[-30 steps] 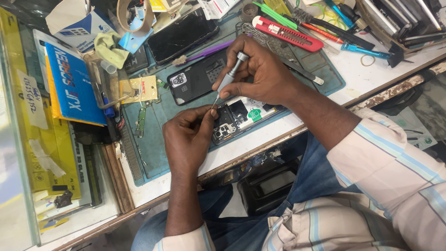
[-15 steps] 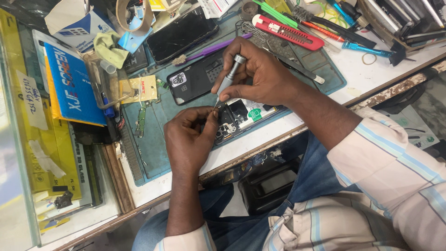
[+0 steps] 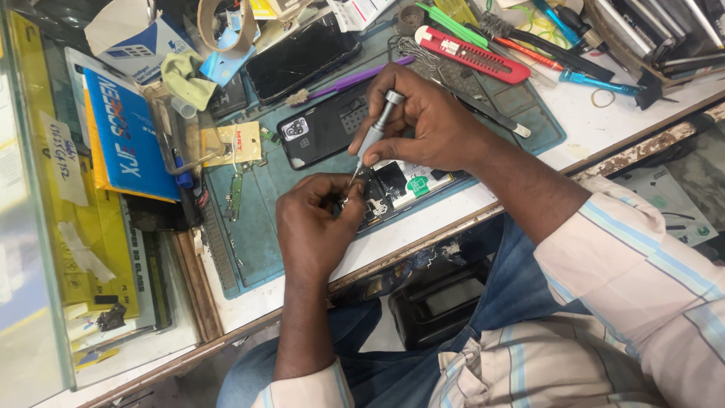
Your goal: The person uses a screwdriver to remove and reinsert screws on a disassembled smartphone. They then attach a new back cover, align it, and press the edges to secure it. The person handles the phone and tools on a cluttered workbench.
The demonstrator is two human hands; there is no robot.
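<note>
An opened phone (image 3: 404, 189) with its inner parts bare lies near the front edge of a teal work mat (image 3: 264, 227). My left hand (image 3: 313, 227) grips the phone's left end and steadies it. My right hand (image 3: 430, 125) holds a small silver screwdriver (image 3: 374, 136) upright-tilted, its tip down on the phone's inner board close to my left fingers. A black phone back cover (image 3: 325, 128) lies on the mat just behind the phone.
A dark phone with a cracked screen (image 3: 302, 57), a purple brush (image 3: 340, 81), a red utility knife (image 3: 472, 54), tweezers and pens crowd the back of the bench. A blue-and-yellow box (image 3: 124, 136) and a glass panel (image 3: 30, 227) stand at the left.
Both hands stay on the phone. The screwdriver has shifted only slightly as my right fingers work it.
</note>
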